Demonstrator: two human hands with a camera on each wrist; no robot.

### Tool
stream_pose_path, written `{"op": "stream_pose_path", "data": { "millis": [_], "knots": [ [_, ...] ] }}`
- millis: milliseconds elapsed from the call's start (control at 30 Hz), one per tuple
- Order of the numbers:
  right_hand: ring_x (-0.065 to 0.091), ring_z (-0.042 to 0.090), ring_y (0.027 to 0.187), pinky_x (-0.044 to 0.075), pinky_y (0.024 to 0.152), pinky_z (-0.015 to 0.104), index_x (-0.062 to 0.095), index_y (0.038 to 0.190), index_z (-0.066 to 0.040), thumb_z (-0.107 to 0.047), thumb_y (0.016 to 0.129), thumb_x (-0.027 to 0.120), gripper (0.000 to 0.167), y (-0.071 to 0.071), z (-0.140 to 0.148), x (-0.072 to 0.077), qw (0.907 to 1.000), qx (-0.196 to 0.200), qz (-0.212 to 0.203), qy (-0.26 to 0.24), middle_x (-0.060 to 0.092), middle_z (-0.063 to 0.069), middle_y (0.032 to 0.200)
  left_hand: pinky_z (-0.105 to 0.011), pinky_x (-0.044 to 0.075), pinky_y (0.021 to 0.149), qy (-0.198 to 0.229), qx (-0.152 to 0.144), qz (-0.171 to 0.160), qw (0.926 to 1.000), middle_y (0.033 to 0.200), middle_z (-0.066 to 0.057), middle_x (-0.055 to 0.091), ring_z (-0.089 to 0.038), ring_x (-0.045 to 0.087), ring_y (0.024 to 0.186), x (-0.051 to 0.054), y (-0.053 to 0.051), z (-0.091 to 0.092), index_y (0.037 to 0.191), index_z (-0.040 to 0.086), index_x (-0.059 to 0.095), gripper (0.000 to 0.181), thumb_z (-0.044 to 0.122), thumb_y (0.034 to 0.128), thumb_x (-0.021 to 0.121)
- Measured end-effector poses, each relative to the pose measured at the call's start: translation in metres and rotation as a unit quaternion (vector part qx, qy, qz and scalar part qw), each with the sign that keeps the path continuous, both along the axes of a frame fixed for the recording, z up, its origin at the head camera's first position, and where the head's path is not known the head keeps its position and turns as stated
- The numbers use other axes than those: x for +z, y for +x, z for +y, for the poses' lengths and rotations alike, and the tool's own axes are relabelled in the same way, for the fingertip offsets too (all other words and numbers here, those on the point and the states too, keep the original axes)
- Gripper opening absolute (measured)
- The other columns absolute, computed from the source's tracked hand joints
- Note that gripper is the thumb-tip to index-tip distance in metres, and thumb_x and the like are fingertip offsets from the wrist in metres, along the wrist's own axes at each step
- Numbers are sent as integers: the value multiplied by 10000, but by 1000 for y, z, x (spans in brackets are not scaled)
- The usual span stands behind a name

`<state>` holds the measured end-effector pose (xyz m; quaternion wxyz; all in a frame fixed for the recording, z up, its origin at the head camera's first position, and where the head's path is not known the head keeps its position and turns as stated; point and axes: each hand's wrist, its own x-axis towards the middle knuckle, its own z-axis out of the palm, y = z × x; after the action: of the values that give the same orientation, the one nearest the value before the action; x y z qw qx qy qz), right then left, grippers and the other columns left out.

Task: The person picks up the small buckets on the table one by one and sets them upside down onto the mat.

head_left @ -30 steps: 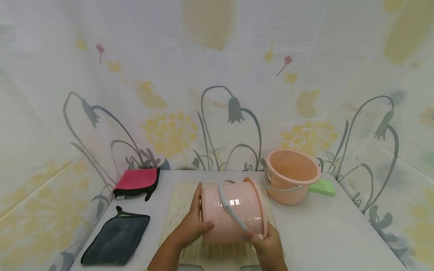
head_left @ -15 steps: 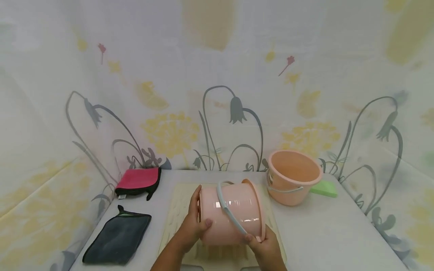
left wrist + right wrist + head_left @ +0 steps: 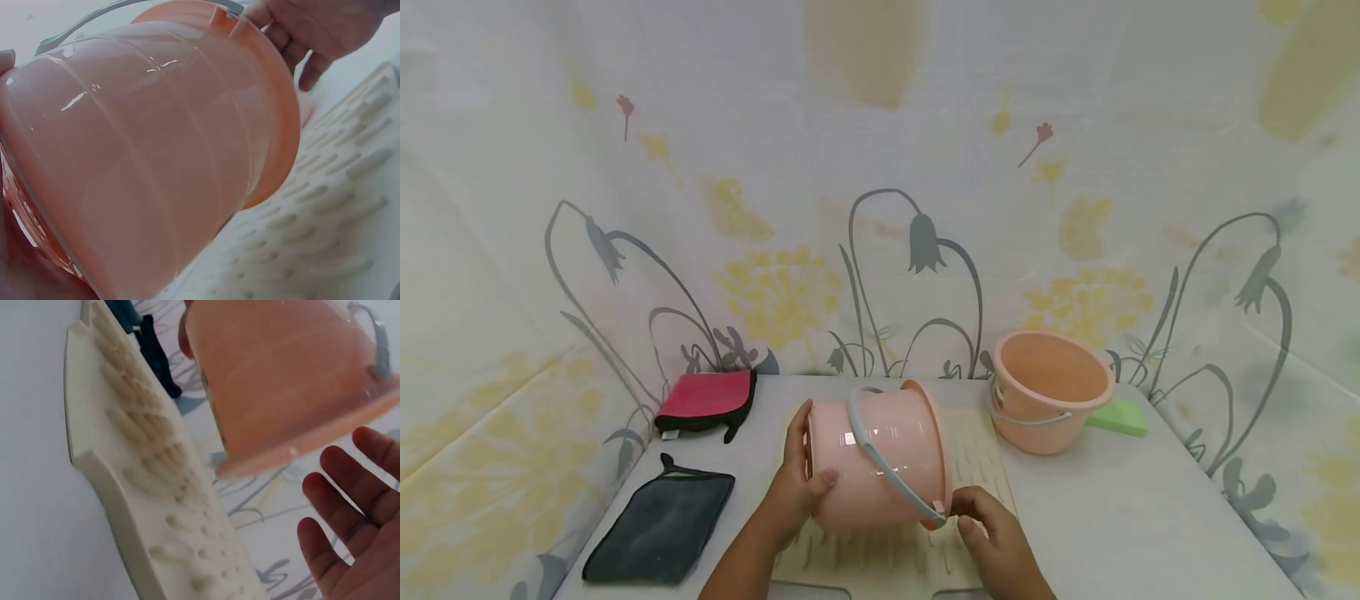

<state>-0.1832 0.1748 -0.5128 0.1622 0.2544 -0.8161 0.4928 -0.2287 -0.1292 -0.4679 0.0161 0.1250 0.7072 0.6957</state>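
Note:
A pink plastic bucket (image 3: pixel 898 433) lies tilted on its side in the air, its rim to the right and its pale grey handle (image 3: pixel 887 471) across the near side. My left hand (image 3: pixel 793 492) grips it at the base end, thumb on the wall and fingers around the bottom. Just off the rim, my right hand (image 3: pixel 1000 537) has loosely bent, spread fingers; in the right wrist view its fingers (image 3: pixel 350 494) stand apart from the bucket (image 3: pixel 281 381). Below the bucket is a cream ridged board (image 3: pixel 977 450). The bucket's inside is hidden.
A second, orange-pink bucket (image 3: pixel 1037 425) stands upright at the back right, with a green block (image 3: pixel 1120 417) behind it. On the left lie a red cloth pad with black edging (image 3: pixel 711 396) and a dark grey one (image 3: pixel 658 529). A floral curtain (image 3: pixel 880 208) hangs behind the table.
The bucket has shifted left and slightly up in my left hand. My right hand, which held its rim and handle before, has let go and is now apart from it.

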Motion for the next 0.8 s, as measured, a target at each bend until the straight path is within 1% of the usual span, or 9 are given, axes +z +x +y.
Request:
{"op": "stream_pose_path", "data": {
  "millis": [67, 133, 200, 300, 367, 467, 633, 733, 800],
  "knots": [
    [671, 89, 1042, 576, 878, 328, 655, 1187, -200, -86, 1068, 534, 204, 0, 4, 0, 9996, -157, 93, 210, 704, -109, 1109, -623, 507, 994, -26, 34, 13, 10000, 1745, -171, -64, -554, 203, 1536, 2, -1, -7, 1670, 324, 40, 1092, 496, 871, 764],
    [631, 69, 1079, 565, 878, 331, 667, 1187, -217, -81, 1024, 605, 221, 0, 8, 0, 9973, -465, 190, 537, 678, -141, 1146, -610, 506, 996, -49, 75, 25, 10000, 1748, -162, -64, -539, 191, 1547, 4, -1, -13, 1669, 326, 35, 1088, 485, 874, 760],
    [591, 77, 1111, 546, 891, 372, 677, 1188, -230, -98, 984, 668, 244, 0, 12, -1, 9927, -729, 288, 914, 669, -159, 1174, -563, 507, 996, -12, 83, 50, 10000, 1750, -157, -53, -512, 196, 1552, 6, -1, -18, 1671, 312, 24, 1095, 462, 878, 763],
    [558, 99, 1134, 497, 911, 423, 693, 1187, -230, -162, 947, 736, 253, -1, 19, -3, 9815, -1059, 433, 1534, 684, -133, 1202, -474, 498, 1003, -65, 122, 118, 9998, 1745, -164, 0, -464, 246, 1534, 11, -3, -25, 1675, 269, 3, 1110, 427, 878, 759],
    [582, 148, 1132, 472, 914, 472, 700, 1203, -181, -184, 931, 759, 278, -2, 26, -5, 9754, -1086, 555, 1838, 702, -62, 1233, -465, 478, 1034, -160, 183, 145, 9996, 1737, -171, 37, -434, 253, 1521, 15, -3, -30, 1676, 245, -13, 1127, 420, 876, 761],
    [622, 224, 1144, 462, 907, 500, 698, 1248, -124, -242, 924, 776, 354, -2, 37, -10, 9686, -1072, 523, 2181, 698, 36, 1296, -514, 438, 1100, -448, 373, 128, 9982, 1724, -176, 92, -406, 244, 1508, 20, -4, -38, 1676, 234, -17, 1127, 405, 869, 751],
    [659, 302, 1166, 462, 895, 501, 691, 1291, -97, -303, 901, 796, 453, -2, 61, -25, 9615, -983, 405, 2534, 678, 129, 1370, -573, 433, 1095, -986, 704, 61, 9926, 1698, -189, 127, -417, 258, 1479, 27, -3, -49, 1677, 243, 7, 1108, 371, 853, 736],
    [666, 329, 1163, 463, 891, 513, 686, 1304, -94, -318, 903, 787, 470, 1, 74, -37, 9616, -892, 144, 2591, 666, 159, 1394, -608, 411, 1100, -1240, 820, 79, 9889, 1682, -208, 117, -433, 252, 1466, 31, -3, -55, 1675, 241, 25, 1094, 351, 848, 734],
    [661, 361, 1175, 466, 892, 552, 676, 1320, -85, -345, 909, 776, 497, 2, 80, -43, 9607, -857, -130, 2639, 651, 182, 1406, -651, 368, 1131, -1425, 899, 229, 9854, 1672, -234, 121, -452, 246, 1474, 33, -5, -59, 1675, 207, 44, 1091, 329, 840, 736]
  ]
}}
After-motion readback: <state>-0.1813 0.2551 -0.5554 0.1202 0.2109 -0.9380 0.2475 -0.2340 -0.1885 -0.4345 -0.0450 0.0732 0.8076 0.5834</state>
